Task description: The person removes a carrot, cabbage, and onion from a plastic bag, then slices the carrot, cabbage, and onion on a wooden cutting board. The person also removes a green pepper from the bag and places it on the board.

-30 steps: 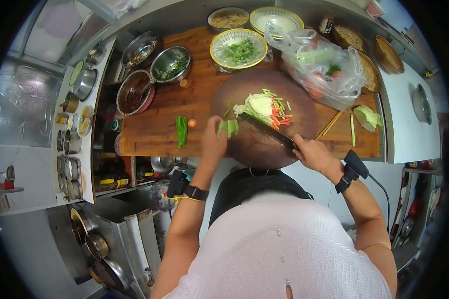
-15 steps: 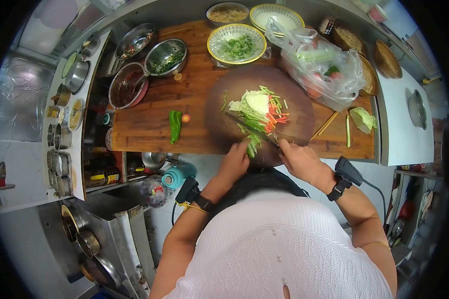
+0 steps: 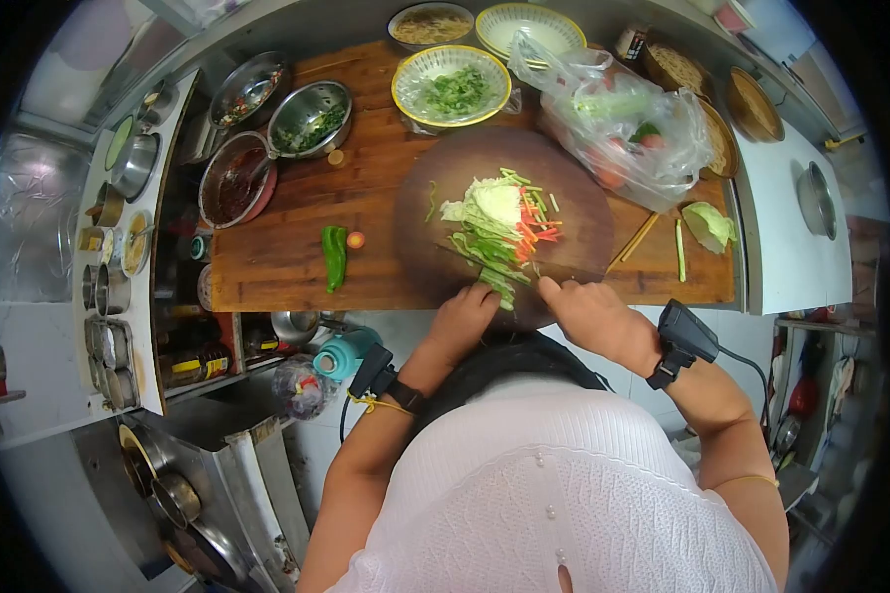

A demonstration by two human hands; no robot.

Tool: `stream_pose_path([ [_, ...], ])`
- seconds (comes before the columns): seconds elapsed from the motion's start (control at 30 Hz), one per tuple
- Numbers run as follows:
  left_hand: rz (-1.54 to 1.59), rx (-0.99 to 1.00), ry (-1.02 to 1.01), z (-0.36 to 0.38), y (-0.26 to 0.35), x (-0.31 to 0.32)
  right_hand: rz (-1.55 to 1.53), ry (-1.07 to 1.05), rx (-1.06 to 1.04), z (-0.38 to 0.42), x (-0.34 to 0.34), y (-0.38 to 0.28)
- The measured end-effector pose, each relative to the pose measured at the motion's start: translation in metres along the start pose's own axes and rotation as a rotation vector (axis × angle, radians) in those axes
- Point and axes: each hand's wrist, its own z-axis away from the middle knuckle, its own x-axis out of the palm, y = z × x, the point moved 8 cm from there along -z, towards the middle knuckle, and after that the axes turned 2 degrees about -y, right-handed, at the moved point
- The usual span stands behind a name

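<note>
A round wooden chopping board [image 3: 578, 193] lies at the table's front edge. My right hand [image 3: 603, 321] is closed round the handle of a kitchen knife [image 3: 475, 260], its dark blade slanting left across the board. My left hand [image 3: 468, 318] has its fingertips curled onto green pepper [image 3: 501, 288] at the near side of the board, close to the blade. Cut green pepper strips [image 3: 483, 244] lie beyond the knife. Beside them are shredded cabbage [image 3: 492, 201], orange-red strips [image 3: 536, 232] and short green stalk pieces [image 3: 522, 180]. The knife handle is mostly hidden in my hand.
A whole green pepper [image 3: 334, 259] and a carrot stub [image 3: 356, 239] lie left of the board. A yellow-rimmed bowl of chopped greens [image 3: 452, 86] stands behind it. On the right are a plastic bag of vegetables [image 3: 628, 133], chopsticks [image 3: 635, 240] and a cabbage piece [image 3: 707, 229].
The view has shifted slightly, moving the table scene left. Against the board, the knife and both hands have moved only a little, and more green strips show around the blade.
</note>
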Motion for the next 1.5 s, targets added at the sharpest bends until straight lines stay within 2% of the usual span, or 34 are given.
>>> stream_pose_path([
  [0.17, 0.025, 0.000, -0.030, 0.001, 0.002, -0.001, 0.064, -0.064, 0.002, -0.004, -0.006, -0.006],
  [0.37, 0.060, -0.010, -0.006, 0.002, 0.000, -0.005, -0.001, -0.017, 0.051, -0.010, 0.035, 0.004],
  [0.47, 0.054, -0.015, -0.045, 0.001, -0.001, -0.002, -0.048, 0.066, 0.031, -0.016, 0.027, 0.013],
  [0.53, 0.050, 0.001, -0.027, 0.000, 0.000, -0.002, -0.025, -0.012, -0.024, -0.022, 0.004, 0.004],
  [0.6, 0.054, 0.003, -0.033, 0.000, 0.000, -0.001, -0.020, -0.056, 0.004, -0.019, -0.011, -0.007],
  [0.67, 0.059, -0.005, -0.032, 0.000, -0.001, -0.002, -0.009, -0.105, 0.025, -0.015, 0.004, -0.007],
  [0.73, 0.099, -0.103, -0.137, -0.001, -0.009, 0.005, -0.043, 0.009, 0.044, -0.014, 0.037, 0.002],
  [0.83, 0.064, -0.105, -0.126, 0.001, -0.013, 0.009, -0.064, 0.008, 0.074, -0.019, 0.028, 0.007],
  [0.97, 0.090, -0.094, -0.105, -0.002, -0.014, 0.010, -0.012, -0.005, -0.041, -0.017, -0.013, -0.015],
  [1.1, 0.091, -0.091, -0.081, -0.005, -0.016, 0.011, 0.043, 0.019, 0.025, -0.019, 0.027, -0.005],
  [1.2, 0.110, -0.082, -0.043, -0.002, -0.019, 0.010, -0.050, 0.109, 0.054, -0.021, 0.017, -0.001],
  [1.27, 0.125, -0.066, -0.028, -0.003, -0.018, 0.009, -0.021, 0.077, -0.028, -0.026, -0.003, -0.011],
  [1.3, 0.128, -0.060, -0.012, -0.004, -0.018, 0.007, -0.024, 0.080, -0.022, -0.025, -0.015, -0.016],
  [1.37, 0.132, -0.054, 0.007, -0.007, -0.017, 0.005, 0.051, -0.062, 0.006, -0.025, -0.021, -0.022],
  [1.5, 0.156, -0.063, -0.010, -0.013, -0.018, 0.002, -0.008, -0.059, 0.036, -0.016, -0.015, -0.017],
])
